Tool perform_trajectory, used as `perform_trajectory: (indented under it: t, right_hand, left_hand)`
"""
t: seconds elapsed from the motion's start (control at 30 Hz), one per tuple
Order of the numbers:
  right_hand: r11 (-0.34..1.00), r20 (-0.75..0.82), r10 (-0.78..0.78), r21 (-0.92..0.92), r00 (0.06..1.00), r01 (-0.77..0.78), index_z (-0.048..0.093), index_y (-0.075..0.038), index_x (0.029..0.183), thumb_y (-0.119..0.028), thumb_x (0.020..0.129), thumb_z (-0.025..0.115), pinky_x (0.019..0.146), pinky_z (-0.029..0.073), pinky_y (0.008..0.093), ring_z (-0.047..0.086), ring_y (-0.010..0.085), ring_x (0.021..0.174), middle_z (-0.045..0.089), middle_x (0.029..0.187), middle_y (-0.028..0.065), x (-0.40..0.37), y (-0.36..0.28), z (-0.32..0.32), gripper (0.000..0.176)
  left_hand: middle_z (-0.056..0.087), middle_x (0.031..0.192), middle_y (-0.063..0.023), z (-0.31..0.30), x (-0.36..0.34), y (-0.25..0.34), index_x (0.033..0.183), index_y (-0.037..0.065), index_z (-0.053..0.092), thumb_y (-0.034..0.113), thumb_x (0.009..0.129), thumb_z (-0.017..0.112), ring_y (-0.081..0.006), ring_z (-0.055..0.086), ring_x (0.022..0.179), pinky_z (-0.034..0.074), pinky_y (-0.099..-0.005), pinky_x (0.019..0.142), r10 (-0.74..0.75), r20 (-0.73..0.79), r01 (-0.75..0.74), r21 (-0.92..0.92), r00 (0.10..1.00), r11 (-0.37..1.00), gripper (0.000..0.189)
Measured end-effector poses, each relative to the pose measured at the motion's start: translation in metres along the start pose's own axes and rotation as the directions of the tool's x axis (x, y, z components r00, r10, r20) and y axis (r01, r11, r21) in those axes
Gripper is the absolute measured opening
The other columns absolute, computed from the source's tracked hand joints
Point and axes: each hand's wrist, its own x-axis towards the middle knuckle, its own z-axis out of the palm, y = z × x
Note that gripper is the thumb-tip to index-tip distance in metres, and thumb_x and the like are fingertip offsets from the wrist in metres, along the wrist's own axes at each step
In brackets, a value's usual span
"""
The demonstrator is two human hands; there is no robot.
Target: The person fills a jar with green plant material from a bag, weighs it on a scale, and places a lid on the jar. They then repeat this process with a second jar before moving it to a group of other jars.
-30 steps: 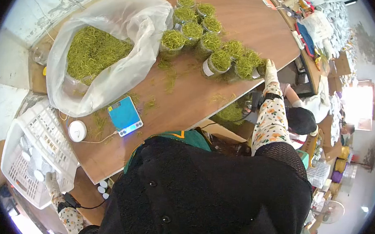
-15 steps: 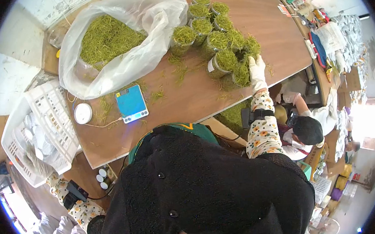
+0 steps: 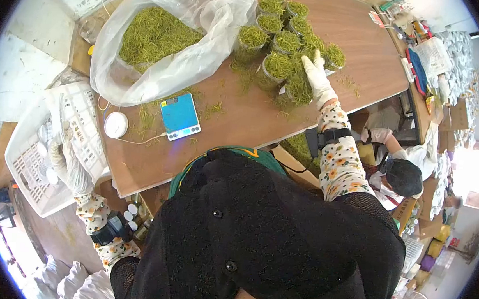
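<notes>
My right hand (image 3: 318, 78), in a white glove, rests with fingers apart against the right side of a cluster of clear jars topped with green moss (image 3: 287, 42) on the brown table. At the far left, my left hand (image 3: 65, 161), also gloved, is at the white plastic basket (image 3: 21, 152), beside white and clear items inside it. Its fingertips are partly lost among these, so what it holds is unclear. A big clear bag (image 3: 221, 52) of loose moss (image 3: 157, 36) lies open left of the jars. Below it sits a blue-topped scale (image 3: 180, 114).
A round white device (image 3: 116, 124) with a cable lies left of the scale. Loose moss strands are scattered on the table (image 3: 241, 121). A co-worker in a dark cap (image 3: 404, 177) is beyond the table's right edge. White-lidded jars (image 3: 131, 213) stand beneath the near left corner.
My left hand has come up into view at the basket. My right hand has shifted slightly left along the jars, its fingers more spread. The whole view has shifted a little.
</notes>
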Motion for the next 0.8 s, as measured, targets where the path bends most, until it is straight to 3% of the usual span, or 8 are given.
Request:
perform_trajectory:
  t: [0.07, 0.17, 0.3, 0.33, 0.5, 0.57, 0.7, 0.8]
  right_hand:
    - [0.984, -0.021, 0.018, 0.177, 1.000, -0.014, 0.014, 0.002, 0.150, -0.041, 0.086, 0.064, 0.118, 0.008, 0.0373, 0.002, 0.0341, 0.147, 0.009, 0.155, 0.0295, -0.006, -0.001, -0.007, 0.092]
    - [0.994, -0.012, -0.105, 0.026, 0.994, 0.105, 0.018, 0.003, 0.149, -0.038, 0.080, 0.070, 0.117, 0.012, 0.0360, 0.008, 0.0329, 0.147, 0.011, 0.155, 0.0293, -0.038, -0.013, -0.026, 0.096]
    - [0.923, 0.154, -0.194, -0.307, 0.969, 0.233, 0.022, 0.006, 0.146, -0.031, 0.074, 0.076, 0.115, 0.023, 0.0359, 0.022, 0.0350, 0.144, 0.018, 0.153, 0.0299, -0.100, -0.048, -0.022, 0.097]
    - [0.848, 0.073, -0.289, -0.443, 0.955, 0.291, 0.036, 0.002, 0.140, -0.023, 0.073, 0.077, 0.109, 0.034, 0.0391, 0.036, 0.0404, 0.135, 0.026, 0.148, 0.0314, -0.112, -0.042, -0.009, 0.083]
    - [0.797, 0.058, -0.421, -0.454, 0.905, 0.399, 0.052, -0.001, 0.125, -0.002, 0.077, 0.069, 0.104, 0.037, 0.0407, 0.041, 0.0416, 0.131, 0.029, 0.147, 0.0316, -0.123, -0.048, 0.012, 0.051]
    - [0.817, -0.001, -0.469, -0.380, 0.883, 0.433, 0.055, 0.001, 0.121, 0.000, 0.077, 0.067, 0.102, 0.039, 0.0408, 0.044, 0.0411, 0.128, 0.030, 0.148, 0.0306, -0.120, -0.028, 0.018, 0.045]
    - [0.670, 0.041, -0.494, -0.619, 0.868, 0.410, 0.059, 0.000, 0.119, -0.007, 0.079, 0.069, 0.104, 0.038, 0.0406, 0.043, 0.0421, 0.128, 0.022, 0.150, 0.0319, -0.116, -0.016, 0.018, 0.042]
    - [0.712, 0.078, -0.443, -0.574, 0.893, 0.404, 0.063, 0.000, 0.115, -0.011, 0.078, 0.071, 0.106, 0.036, 0.0395, 0.039, 0.0433, 0.131, 0.019, 0.151, 0.0324, -0.115, -0.021, 0.015, 0.039]
  left_hand:
    - [0.063, 0.116, -0.0100, -0.005, 0.001, -0.004, 0.115, 0.007, 0.059, 0.002, 0.094, 0.056, -0.0158, 0.060, 0.102, 0.053, -0.0316, 0.086, -0.009, 0.023, 0.008, 0.055, 1.000, 0.998, 0.021]
    - [0.062, 0.116, -0.0095, -0.002, -0.010, 0.001, 0.115, 0.006, 0.059, 0.003, 0.094, 0.057, -0.0161, 0.059, 0.102, 0.050, -0.0309, 0.088, 0.015, 0.008, -0.015, 0.038, 1.000, 0.999, 0.021]
    - [0.059, 0.123, -0.0120, -0.004, -0.017, -0.004, 0.123, 0.004, 0.055, 0.005, 0.096, 0.053, -0.0202, 0.056, 0.112, 0.045, -0.0336, 0.096, 0.045, 0.112, -0.084, 0.373, 0.993, 0.924, 0.027]
    - [0.060, 0.118, -0.0106, 0.011, -0.025, 0.001, 0.119, 0.004, 0.057, 0.005, 0.095, 0.056, -0.0191, 0.056, 0.108, 0.045, -0.0325, 0.094, 0.028, 0.136, -0.081, 0.394, 0.990, 0.916, 0.025]
    - [0.061, 0.113, -0.0088, 0.060, -0.050, 0.006, 0.114, 0.003, 0.060, 0.003, 0.091, 0.060, -0.0180, 0.057, 0.101, 0.044, -0.0322, 0.092, 0.073, 0.283, -0.202, 0.459, 0.956, 0.865, 0.023]
    - [0.061, 0.113, -0.0078, 0.061, -0.056, -0.004, 0.113, 0.003, 0.060, 0.003, 0.090, 0.060, -0.0171, 0.057, 0.102, 0.044, -0.0318, 0.093, 0.008, 0.279, -0.132, 0.430, 0.960, 0.893, 0.023]
    - [0.060, 0.114, -0.0070, 0.057, -0.059, -0.014, 0.110, 0.002, 0.059, 0.000, 0.089, 0.060, -0.0148, 0.056, 0.100, 0.045, -0.0298, 0.090, 0.054, 0.353, -0.163, 0.287, 0.934, 0.944, 0.021]
    - [0.061, 0.113, -0.0075, 0.053, -0.062, -0.014, 0.108, 0.003, 0.059, 0.000, 0.089, 0.060, -0.0142, 0.056, 0.100, 0.045, -0.0290, 0.090, 0.065, 0.360, -0.180, 0.297, 0.931, 0.938, 0.020]
